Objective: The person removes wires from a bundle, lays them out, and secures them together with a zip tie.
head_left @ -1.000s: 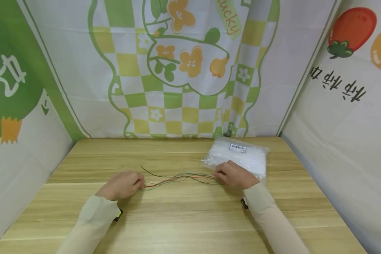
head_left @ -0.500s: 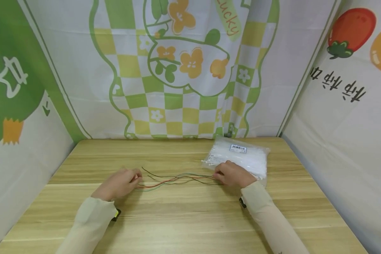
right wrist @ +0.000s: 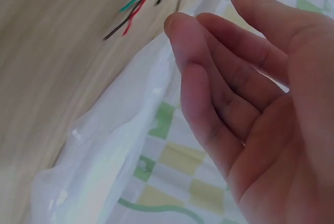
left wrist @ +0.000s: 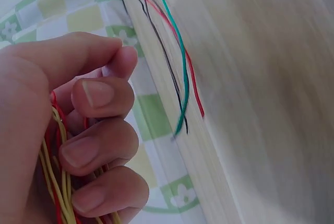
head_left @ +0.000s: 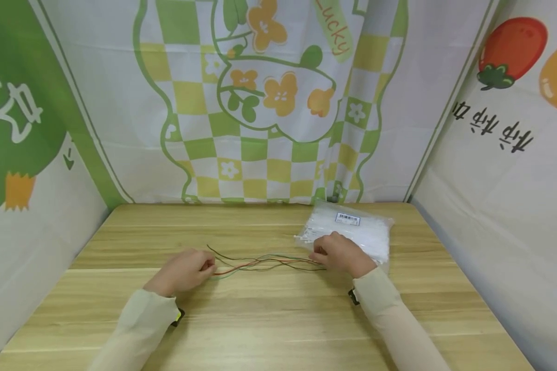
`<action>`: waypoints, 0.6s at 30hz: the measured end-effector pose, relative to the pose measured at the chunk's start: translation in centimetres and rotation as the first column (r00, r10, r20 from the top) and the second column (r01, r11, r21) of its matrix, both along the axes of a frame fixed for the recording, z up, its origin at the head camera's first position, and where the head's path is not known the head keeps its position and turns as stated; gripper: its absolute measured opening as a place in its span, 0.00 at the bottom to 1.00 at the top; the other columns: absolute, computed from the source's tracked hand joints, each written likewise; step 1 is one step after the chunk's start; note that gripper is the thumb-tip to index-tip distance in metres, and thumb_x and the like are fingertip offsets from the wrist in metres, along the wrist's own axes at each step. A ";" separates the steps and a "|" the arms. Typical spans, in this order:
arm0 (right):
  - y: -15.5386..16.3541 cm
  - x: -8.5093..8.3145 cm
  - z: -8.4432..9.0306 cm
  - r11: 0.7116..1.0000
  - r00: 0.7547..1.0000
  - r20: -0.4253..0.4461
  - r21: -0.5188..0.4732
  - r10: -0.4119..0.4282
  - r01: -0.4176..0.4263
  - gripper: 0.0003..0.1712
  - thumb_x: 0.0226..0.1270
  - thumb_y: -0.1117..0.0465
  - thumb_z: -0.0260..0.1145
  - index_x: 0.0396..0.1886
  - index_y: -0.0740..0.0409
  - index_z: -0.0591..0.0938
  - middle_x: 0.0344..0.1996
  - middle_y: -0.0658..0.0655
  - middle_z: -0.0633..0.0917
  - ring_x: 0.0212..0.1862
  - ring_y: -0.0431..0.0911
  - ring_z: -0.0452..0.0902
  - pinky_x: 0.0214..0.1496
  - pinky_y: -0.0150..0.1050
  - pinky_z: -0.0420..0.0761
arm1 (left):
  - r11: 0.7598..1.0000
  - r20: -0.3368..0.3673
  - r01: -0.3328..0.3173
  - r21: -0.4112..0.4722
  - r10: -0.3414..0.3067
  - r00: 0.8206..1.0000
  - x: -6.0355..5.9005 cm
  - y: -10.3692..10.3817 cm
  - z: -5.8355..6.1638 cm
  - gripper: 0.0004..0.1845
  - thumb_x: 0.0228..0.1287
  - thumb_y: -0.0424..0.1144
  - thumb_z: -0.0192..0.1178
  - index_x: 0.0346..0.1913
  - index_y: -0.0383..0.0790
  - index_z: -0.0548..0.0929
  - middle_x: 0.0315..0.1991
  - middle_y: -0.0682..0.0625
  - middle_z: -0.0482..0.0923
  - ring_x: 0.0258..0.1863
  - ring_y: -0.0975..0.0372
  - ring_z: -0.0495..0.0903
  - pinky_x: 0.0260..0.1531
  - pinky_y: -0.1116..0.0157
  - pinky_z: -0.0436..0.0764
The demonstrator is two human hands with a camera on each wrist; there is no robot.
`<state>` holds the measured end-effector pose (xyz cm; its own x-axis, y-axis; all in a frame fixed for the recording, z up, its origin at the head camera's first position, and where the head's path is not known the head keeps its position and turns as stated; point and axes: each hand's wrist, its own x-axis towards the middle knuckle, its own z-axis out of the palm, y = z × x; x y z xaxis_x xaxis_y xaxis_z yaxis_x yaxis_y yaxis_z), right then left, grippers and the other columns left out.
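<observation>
Several thin wires (head_left: 260, 260), red, green and dark, lie loosely side by side on the wooden table between the hands. My left hand (head_left: 187, 270) is at their left ends. In the left wrist view its fingers curl round a bundle of red and yellow wires (left wrist: 65, 182), hidden from the head view. Beyond those fingertips, the green wire (left wrist: 182, 57) and the others lie apart from the hand. At the right ends is my right hand (head_left: 343, 255), its fingers loosely bent. The right wrist view shows nothing between its thumb and fingers, with loose wire ends (right wrist: 138, 10) beyond the fingertips.
A clear plastic bag (head_left: 364, 232) packed with thin white strips, which look like cable ties, lies behind and partly under the right hand. It bears a barcode label (head_left: 348, 219). Printed curtains (head_left: 278, 170) hang along the table's back edge and both sides.
The left hand moved slightly left off the wire ends, then back right. A second dark wire's left end, earlier at those fingers, now lies free. The right hand shifted slightly left.
</observation>
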<state>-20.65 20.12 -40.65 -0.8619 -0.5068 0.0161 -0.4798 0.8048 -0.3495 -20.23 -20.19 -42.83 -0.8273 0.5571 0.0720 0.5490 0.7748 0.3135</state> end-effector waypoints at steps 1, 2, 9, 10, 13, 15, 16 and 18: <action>-0.2 0.1 0.1 1.000 1.000 -0.001 -0.008 0.015 -0.015 0.14 0.77 0.57 0.69 0.27 0.55 0.86 0.18 0.43 0.78 0.21 0.35 0.64 0.27 0.31 0.67 | 1.000 0.002 0.005 0.003 -0.005 1.000 0.0 0.3 0.0 0.15 0.77 0.38 0.60 0.27 0.51 0.77 0.19 0.62 0.63 0.19 0.71 0.60 0.22 0.71 0.61; -0.3 0.1 0.2 0.999 1.000 -0.008 -0.019 0.030 -0.030 0.14 0.77 0.57 0.69 0.28 0.55 0.86 0.19 0.43 0.79 0.22 0.34 0.65 0.27 0.30 0.68 | 1.000 0.006 0.009 0.002 -0.009 1.000 0.0 0.6 0.0 0.16 0.77 0.37 0.60 0.26 0.51 0.76 0.18 0.62 0.62 0.18 0.71 0.59 0.22 0.71 0.60; -1.7 0.6 0.8 0.989 0.991 -0.058 -0.077 0.122 -0.126 0.09 0.75 0.59 0.71 0.33 0.56 0.89 0.25 0.45 0.86 0.26 0.32 0.72 0.32 0.30 0.75 | 0.999 0.020 0.041 0.019 -0.041 0.999 0.0 2.3 0.3 0.13 0.77 0.39 0.62 0.30 0.50 0.78 0.19 0.61 0.65 0.19 0.70 0.61 0.23 0.71 0.62; -1.9 0.6 0.8 0.987 0.989 -0.061 -0.081 0.133 -0.138 0.09 0.75 0.59 0.70 0.34 0.57 0.89 0.25 0.45 0.86 0.26 0.32 0.72 0.32 0.30 0.76 | 0.999 0.021 0.043 0.021 -0.043 0.999 -0.1 2.5 0.3 0.12 0.76 0.39 0.62 0.30 0.50 0.79 0.19 0.61 0.66 0.19 0.70 0.62 0.23 0.71 0.63; -2.6 0.8 1.1 0.980 0.983 -0.071 -0.099 0.168 -0.174 0.09 0.76 0.60 0.70 0.33 0.58 0.88 0.25 0.46 0.85 0.26 0.31 0.70 0.32 0.28 0.74 | 0.998 0.032 0.049 0.037 -0.050 0.998 -0.3 3.2 0.3 0.12 0.76 0.39 0.63 0.30 0.49 0.80 0.19 0.60 0.67 0.19 0.70 0.62 0.23 0.71 0.63; -3.1 1.0 1.2 0.974 0.979 -0.078 -0.117 0.186 -0.195 0.09 0.75 0.61 0.70 0.33 0.59 0.88 0.24 0.47 0.85 0.25 0.31 0.69 0.31 0.28 0.74 | 0.997 0.031 0.059 0.046 -0.060 0.998 -0.4 3.7 0.3 0.13 0.76 0.39 0.63 0.29 0.49 0.79 0.19 0.60 0.67 0.19 0.70 0.62 0.23 0.71 0.62; -3.3 1.1 1.3 0.972 0.978 -0.081 -0.124 0.193 -0.202 0.09 0.75 0.62 0.70 0.33 0.60 0.88 0.24 0.48 0.85 0.25 0.31 0.69 0.31 0.28 0.74 | 0.996 0.035 0.065 0.055 -0.067 0.997 -0.5 4.0 0.4 0.13 0.76 0.38 0.63 0.28 0.49 0.79 0.19 0.60 0.66 0.19 0.70 0.61 0.23 0.71 0.63; -3.8 1.4 1.4 0.968 0.976 -0.081 -0.138 0.201 -0.210 0.08 0.75 0.62 0.70 0.33 0.60 0.88 0.25 0.49 0.86 0.25 0.31 0.70 0.30 0.28 0.75 | 0.994 0.034 0.082 0.068 -0.085 0.996 -0.6 4.6 0.5 0.14 0.75 0.36 0.62 0.27 0.48 0.79 0.19 0.60 0.66 0.19 0.70 0.61 0.23 0.71 0.63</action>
